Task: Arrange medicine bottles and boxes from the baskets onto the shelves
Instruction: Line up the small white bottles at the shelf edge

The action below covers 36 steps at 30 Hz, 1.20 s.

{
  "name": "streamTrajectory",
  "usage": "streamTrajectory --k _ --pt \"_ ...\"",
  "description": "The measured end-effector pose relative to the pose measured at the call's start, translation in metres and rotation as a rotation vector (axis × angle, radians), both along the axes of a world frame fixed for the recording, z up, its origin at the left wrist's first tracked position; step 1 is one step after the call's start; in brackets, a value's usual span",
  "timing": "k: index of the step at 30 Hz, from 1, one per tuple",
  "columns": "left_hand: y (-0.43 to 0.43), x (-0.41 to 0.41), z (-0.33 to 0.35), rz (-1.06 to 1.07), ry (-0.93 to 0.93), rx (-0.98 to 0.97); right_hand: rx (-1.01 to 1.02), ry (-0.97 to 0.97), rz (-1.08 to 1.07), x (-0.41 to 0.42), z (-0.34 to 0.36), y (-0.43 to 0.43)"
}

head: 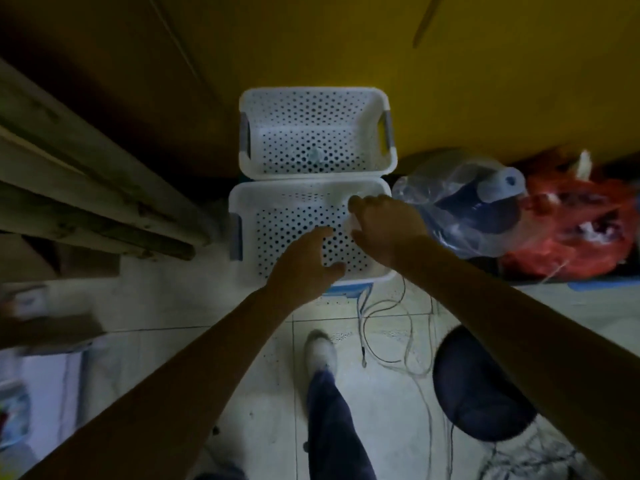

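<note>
Forearms stretch over the near white perforated plastic basket (242, 199): left hand (304, 263) spread, right hand (384, 226) seemingly pinching a small pale item (350, 224), a small grey bottle (317, 155) lying beyond in the far basket (311, 91).

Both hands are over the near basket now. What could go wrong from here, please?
1. Loose cables lie on the floor beside the shoe; a step could snag them.
2. The scene is dim, so the small item in the far basket may be overlooked.
</note>
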<state>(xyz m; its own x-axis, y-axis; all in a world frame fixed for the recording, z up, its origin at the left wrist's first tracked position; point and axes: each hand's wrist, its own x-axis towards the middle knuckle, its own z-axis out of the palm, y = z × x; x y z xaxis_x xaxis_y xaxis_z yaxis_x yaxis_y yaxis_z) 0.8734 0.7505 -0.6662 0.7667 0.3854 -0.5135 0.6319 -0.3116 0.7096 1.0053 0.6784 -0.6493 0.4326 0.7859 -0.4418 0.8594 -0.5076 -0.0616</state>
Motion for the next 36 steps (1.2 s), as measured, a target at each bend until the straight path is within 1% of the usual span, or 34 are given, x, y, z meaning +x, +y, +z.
streamTrajectory --k 2,4,5,7,9,11,13,15,18,19,21,24,26,28,31,33,36 --pt "0.005 0.013 -0.020 0.015 0.047 -0.014 -0.069 -0.104 0.128 0.017 -0.023 0.011" --pt "0.009 0.024 -0.036 0.014 0.074 -0.013 -0.087 -0.317 0.305 0.025 -0.042 0.016" --pt "0.011 0.028 -0.042 0.013 0.084 -0.007 -0.096 -0.415 0.358 0.026 -0.047 0.019" --pt "0.013 0.033 -0.051 0.022 0.092 -0.008 -0.072 -0.507 0.427 0.027 -0.055 0.024" --pt "0.012 0.036 -0.055 0.018 0.092 -0.010 -0.069 -0.526 0.429 0.027 -0.061 0.023" --pt "0.010 0.035 -0.054 0.006 0.079 0.003 -0.013 -0.537 0.449 0.025 -0.058 0.021" --pt "0.009 0.029 -0.046 0.019 0.037 0.031 0.047 -0.509 0.421 0.025 -0.054 0.017" --pt "0.013 0.018 -0.032 0.036 -0.031 0.085 0.104 -0.425 0.350 0.024 -0.040 0.012" --pt "0.020 -0.009 0.009 0.022 -0.092 0.179 0.104 -0.345 0.285 0.016 -0.001 0.003" --pt "0.023 -0.020 0.029 -0.003 -0.088 0.242 0.095 -0.279 0.285 0.010 0.016 0.004" --pt "0.032 -0.045 0.071 -0.092 -0.030 0.425 0.013 -0.161 0.290 -0.008 0.054 0.009" --pt "0.046 -0.097 0.137 -0.114 0.116 0.643 0.096 -0.079 0.323 -0.053 0.112 0.030" --pt "0.052 -0.142 0.175 -0.049 0.223 0.744 0.132 -0.027 0.385 -0.091 0.150 0.050" --pt "0.057 -0.191 0.211 0.058 0.278 0.792 0.188 0.024 0.496 -0.131 0.184 0.071" --pt "0.064 -0.267 0.276 0.217 0.318 0.870 0.373 0.119 0.679 -0.193 0.241 0.108" --pt "0.070 -0.319 0.325 0.296 0.334 0.997 0.465 0.166 0.793 -0.236 0.288 0.133" --pt "0.071 -0.393 0.401 0.382 0.357 1.232 0.646 0.145 0.993 -0.301 0.360 0.165"
